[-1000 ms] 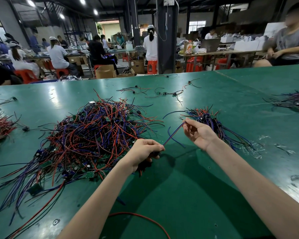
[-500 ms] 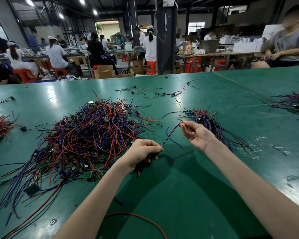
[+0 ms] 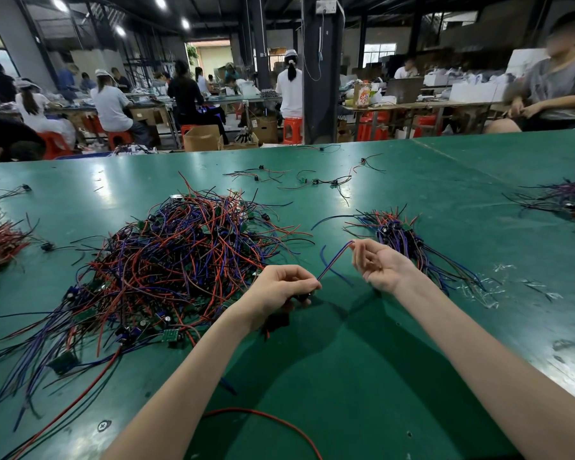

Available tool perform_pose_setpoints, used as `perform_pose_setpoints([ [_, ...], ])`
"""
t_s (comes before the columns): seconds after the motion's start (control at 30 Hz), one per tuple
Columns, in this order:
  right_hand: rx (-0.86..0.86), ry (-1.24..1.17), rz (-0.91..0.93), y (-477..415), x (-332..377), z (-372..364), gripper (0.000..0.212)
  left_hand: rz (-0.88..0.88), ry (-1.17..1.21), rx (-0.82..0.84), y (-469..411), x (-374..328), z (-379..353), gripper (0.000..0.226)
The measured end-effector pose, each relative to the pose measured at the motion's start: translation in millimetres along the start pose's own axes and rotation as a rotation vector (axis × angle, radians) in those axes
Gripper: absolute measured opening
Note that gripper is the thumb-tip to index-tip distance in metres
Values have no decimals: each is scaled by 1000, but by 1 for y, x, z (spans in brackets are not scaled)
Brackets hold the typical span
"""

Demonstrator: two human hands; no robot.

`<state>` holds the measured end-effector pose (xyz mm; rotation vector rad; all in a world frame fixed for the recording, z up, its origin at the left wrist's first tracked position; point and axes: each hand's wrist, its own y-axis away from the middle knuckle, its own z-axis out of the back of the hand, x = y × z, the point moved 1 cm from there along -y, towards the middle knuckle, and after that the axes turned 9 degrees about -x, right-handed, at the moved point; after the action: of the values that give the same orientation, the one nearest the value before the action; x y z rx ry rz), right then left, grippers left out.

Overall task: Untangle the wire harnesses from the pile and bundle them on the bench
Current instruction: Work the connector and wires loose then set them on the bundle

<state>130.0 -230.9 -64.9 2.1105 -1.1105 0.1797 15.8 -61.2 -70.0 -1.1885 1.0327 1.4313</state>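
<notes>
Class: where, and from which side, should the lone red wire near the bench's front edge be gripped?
Pinch the red wire at the crest of its arc, from above: it lies flat on the bench, clear of the pile, both ends hidden.

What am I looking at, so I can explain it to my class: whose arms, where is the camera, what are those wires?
No machine here: a person works with bare hands. The pictures come from one camera worn on the head, looking forward and down, so both arms are the wearer's own. On the green bench lies a big tangled pile of red, blue and black wires with small green boards. Right of it lies a smaller bundle. Farther back lie stray harnesses. The left hand pinches one end of a harness and the right hand pinches its wire tips, holding it between them above the bench. Other workers sit behind.
</notes>
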Motion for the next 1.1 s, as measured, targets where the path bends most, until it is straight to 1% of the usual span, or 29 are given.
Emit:
perform_pose_setpoints([
  [0.1, -3, -23, -25, 3, 0, 0, 25, -81, 6, 10, 1, -1, -2, 13],
  [0.2, 6, -10, -30, 5, 0, 0, 24, -106, 19, 0, 1, -1, -2, 14],
  [0.33, -2, 91, -13, 1, 1, 0, 19, -118, 5, 0, 1, -1, 0, 14],
  [0.5, -13, 250, 39, -1, 0, 1, 33, -106, -28, 3, 1, 0, 0, 13],
  [0.6, 9, 231, 67, 1, 0, 0, 34, -96, -39, 0, 1, 1, -1, 13],
  [0.7, 31, 202, 72, 3, 0, -3, 48, -95, -52, -19, 1, 0, -1, 14],
  [0.77, 25, 189, 73, 4, 0, -5, 51, -92, -39, -36, 1, -1, -1, 14],
  [0.9, 40, 119, 54, 9, -6, -8, 42, -96, -12, -57, 2, -2, -1, 13],
  [1.0, 79, 53, -4, 14, -14, -9, 31, -103, -48, -75, 1, -1, -2, 14],
  [1.1, 90, 46, -13, 15, -17, -10, 27, -104, -80, -81, 1, 1, -3, 12],
])
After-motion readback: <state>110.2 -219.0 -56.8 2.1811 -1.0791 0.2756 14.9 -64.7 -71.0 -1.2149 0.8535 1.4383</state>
